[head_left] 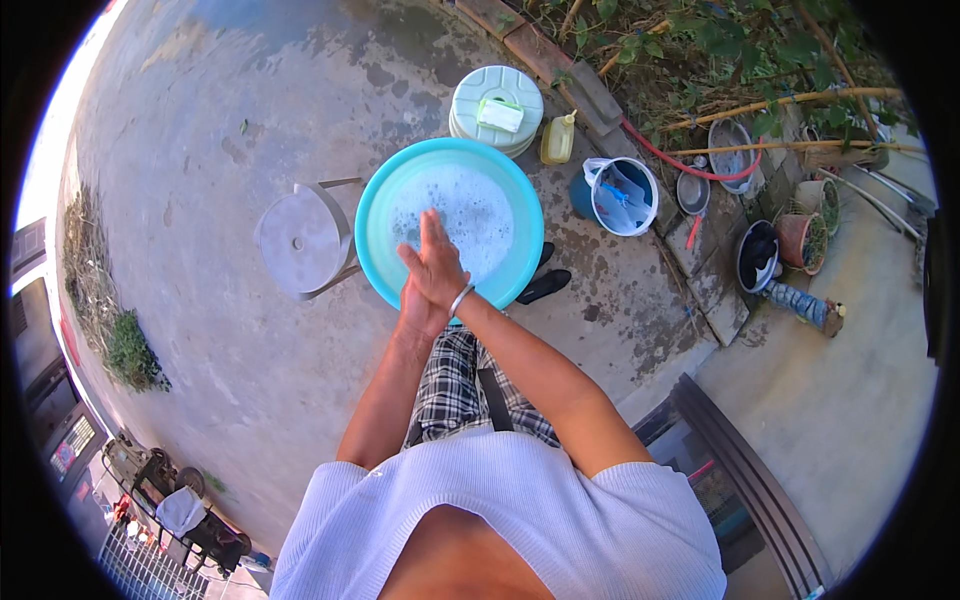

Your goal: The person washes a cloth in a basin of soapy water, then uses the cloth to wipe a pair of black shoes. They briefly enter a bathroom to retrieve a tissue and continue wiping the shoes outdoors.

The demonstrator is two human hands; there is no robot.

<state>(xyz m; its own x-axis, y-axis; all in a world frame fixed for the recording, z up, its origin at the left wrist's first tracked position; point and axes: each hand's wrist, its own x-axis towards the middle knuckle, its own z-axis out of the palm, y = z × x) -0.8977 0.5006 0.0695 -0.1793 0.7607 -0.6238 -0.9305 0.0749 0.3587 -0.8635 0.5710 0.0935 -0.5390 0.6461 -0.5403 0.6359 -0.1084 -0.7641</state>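
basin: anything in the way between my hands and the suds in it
Nothing visible is. The right hand and left hand meet over the near side of the basin, with the suds uncovered beyond them. The stool and bucket stand outside it, to either side.

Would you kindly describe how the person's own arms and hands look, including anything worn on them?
The left forearm and right forearm are bare below the short sleeves of a pale lavender ribbed knit top. The right hand has a slim, silvery bangle at its wrist, and neither it nor the left hand wears a glove.
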